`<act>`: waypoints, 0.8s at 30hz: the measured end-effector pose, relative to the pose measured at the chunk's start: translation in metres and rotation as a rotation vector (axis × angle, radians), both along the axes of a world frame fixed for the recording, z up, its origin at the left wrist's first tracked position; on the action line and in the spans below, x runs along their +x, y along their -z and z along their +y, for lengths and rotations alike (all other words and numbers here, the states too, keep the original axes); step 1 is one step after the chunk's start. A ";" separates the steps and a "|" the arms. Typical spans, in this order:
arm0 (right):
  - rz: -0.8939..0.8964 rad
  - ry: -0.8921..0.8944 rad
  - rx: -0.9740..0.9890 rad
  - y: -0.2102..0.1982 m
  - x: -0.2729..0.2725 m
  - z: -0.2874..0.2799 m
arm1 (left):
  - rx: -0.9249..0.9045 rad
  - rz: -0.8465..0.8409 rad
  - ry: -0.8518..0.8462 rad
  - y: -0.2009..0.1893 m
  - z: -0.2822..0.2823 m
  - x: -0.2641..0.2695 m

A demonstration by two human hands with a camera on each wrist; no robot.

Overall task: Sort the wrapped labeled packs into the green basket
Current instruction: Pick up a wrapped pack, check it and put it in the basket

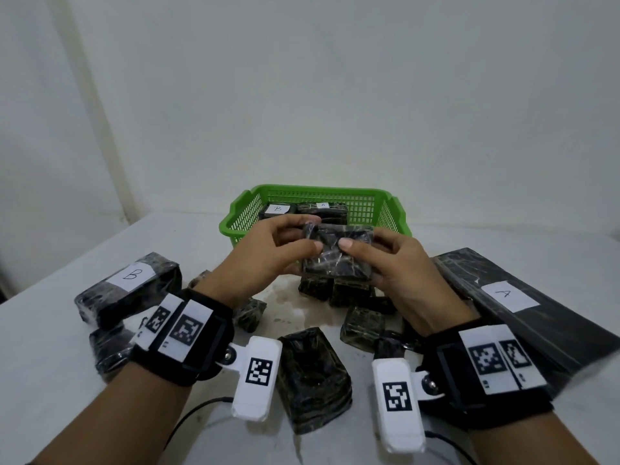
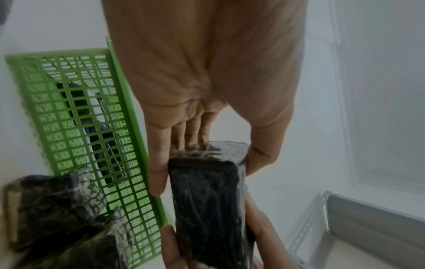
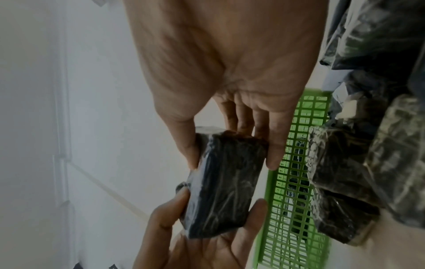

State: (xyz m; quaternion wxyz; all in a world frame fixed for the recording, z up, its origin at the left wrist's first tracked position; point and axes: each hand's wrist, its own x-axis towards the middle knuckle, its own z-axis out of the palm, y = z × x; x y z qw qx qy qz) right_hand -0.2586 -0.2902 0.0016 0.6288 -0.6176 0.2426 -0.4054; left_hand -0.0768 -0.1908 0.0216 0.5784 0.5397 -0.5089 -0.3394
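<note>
Gripped between both hands: left hand (image 1: 265, 253) pinching one end of a small wrapped pack (image 1: 339, 253), right hand (image 1: 396, 263) pinching the other, thumbs on the near face and fingers curled behind. Held off the counter (image 1: 50, 330), just in front of the green basket (image 1: 235, 226) and about level with its near rim. Long axis running side to side, parallel to that rim; basket straight ahead, both hands about equally near it, so probably a short forward carry over the rim.

Pack dark, nearly black, wrapped in crinkled glossy film with pale creases; no label visible on the face toward the head camera, so letter unknown from here.

Inside the basket, two packs already lying at its far left, one marked B (image 1: 277, 209), the other's label too small to read. More dark packs (image 1: 313, 374) scattered on the counter short of the basket.
</note>
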 end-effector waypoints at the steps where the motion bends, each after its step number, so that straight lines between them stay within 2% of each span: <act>1: 0.001 0.032 -0.005 0.001 0.001 0.000 | 0.003 0.005 0.014 0.000 0.000 0.000; 3: -0.002 0.070 -0.011 0.004 0.002 -0.003 | 0.022 -0.003 0.031 0.001 0.002 -0.003; 8: 0.048 -0.058 -0.015 0.003 -0.001 -0.001 | 0.011 -0.033 -0.036 0.001 0.001 0.000; 11: 0.061 -0.034 -0.038 0.003 -0.002 -0.004 | 0.047 0.019 0.048 0.000 0.004 0.003; 17: 0.025 -0.019 -0.086 0.001 -0.004 0.000 | -0.027 -0.105 -0.034 -0.001 0.004 0.003; 24: 0.057 -0.158 0.089 -0.006 -0.006 0.005 | -0.134 -0.187 0.004 0.002 0.004 0.004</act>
